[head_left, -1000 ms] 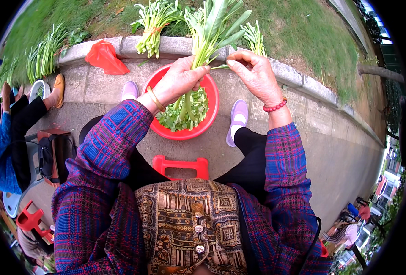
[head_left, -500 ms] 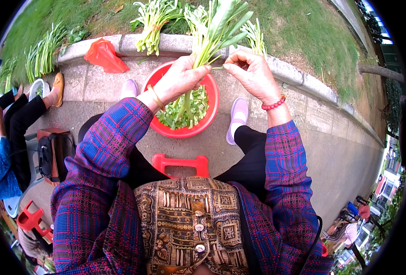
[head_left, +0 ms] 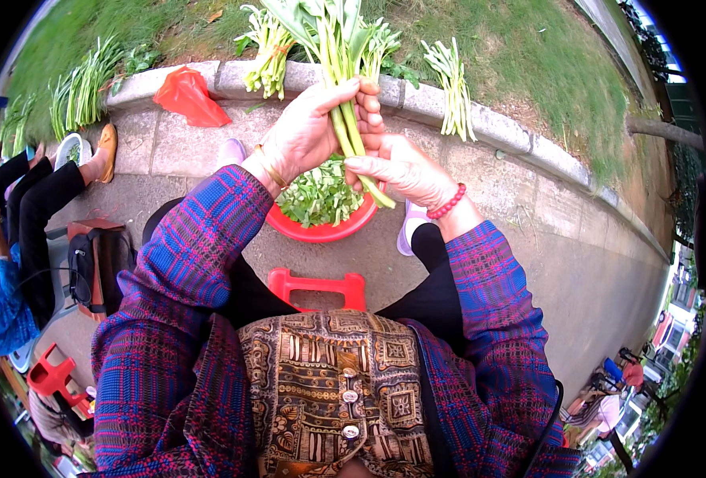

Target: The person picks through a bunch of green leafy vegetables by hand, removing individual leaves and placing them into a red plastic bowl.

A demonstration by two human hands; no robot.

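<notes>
A bunch of leafy green stalks (head_left: 339,68) is wrapped in the fingers of my left hand (head_left: 309,131), its leaves pointing away and its cut ends toward me. Lower down, my right hand (head_left: 405,167) closes round the same stalks near their pale ends, thumb on top. Beneath both hands stands a red basin (head_left: 313,233), partly hidden by them. It holds torn green leaves and stem pieces (head_left: 321,195).
Bundled greens (head_left: 269,60) and loose stalks (head_left: 450,88) lie along the stone kerb (head_left: 500,127). A red plastic bag (head_left: 190,99) rests left of them. A red stool (head_left: 317,288) is between my legs. At left, another person sits by a white basket (head_left: 72,150) and dark bag (head_left: 98,267).
The bunch has swung more upright, with its cut ends now in view above the basin. My right hand has come down and left from a pinch beside the bunch to grasp the lower stalks.
</notes>
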